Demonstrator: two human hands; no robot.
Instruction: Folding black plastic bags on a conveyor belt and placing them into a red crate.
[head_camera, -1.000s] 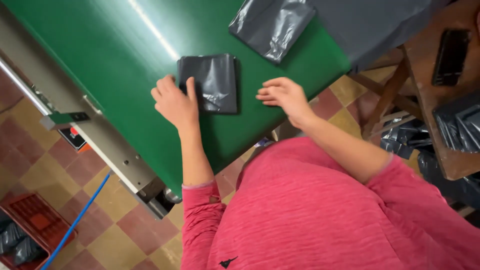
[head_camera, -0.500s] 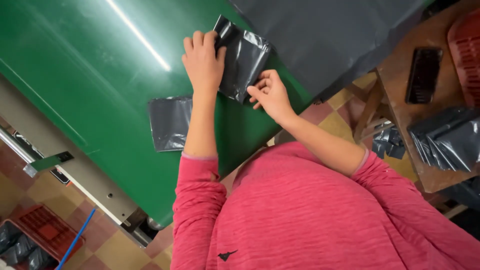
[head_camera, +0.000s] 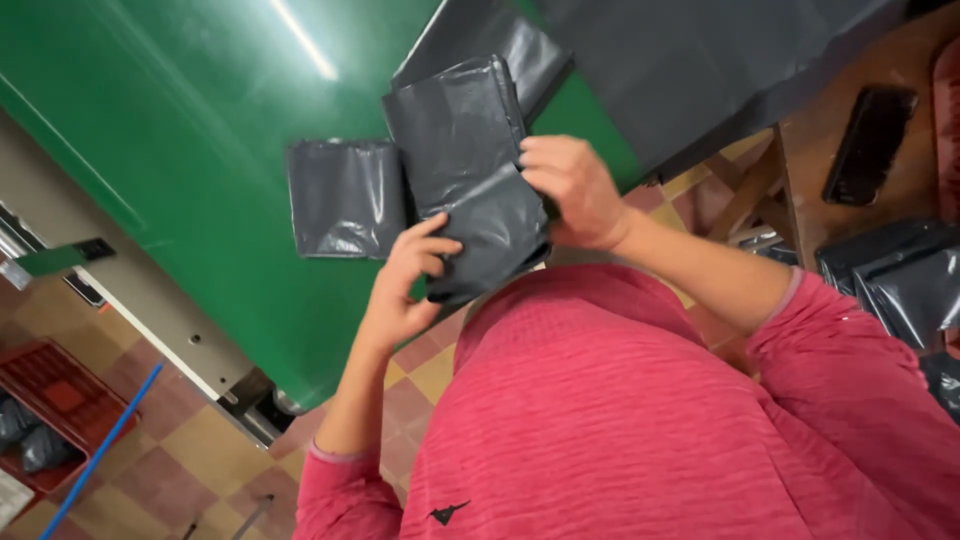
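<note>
I am seeing my left hand (head_camera: 405, 285) reaching up from the near table edge, forearm raised, its fingers (head_camera: 440, 245) curling closed onto the lower edge of a folded grey plastic bag (head_camera: 465, 170). My right hand (head_camera: 570, 190) is coming in from the right with the elbow bent, fingers pinching shut on the same bag's right edge. The bag is hanging just above the near edge of the green table (head_camera: 180, 130). Just left of it, a second folded bag (head_camera: 345, 198) is lying flat. Farther off, a large grey sheet (head_camera: 690, 70) is draping over the table's far corner.
</note>
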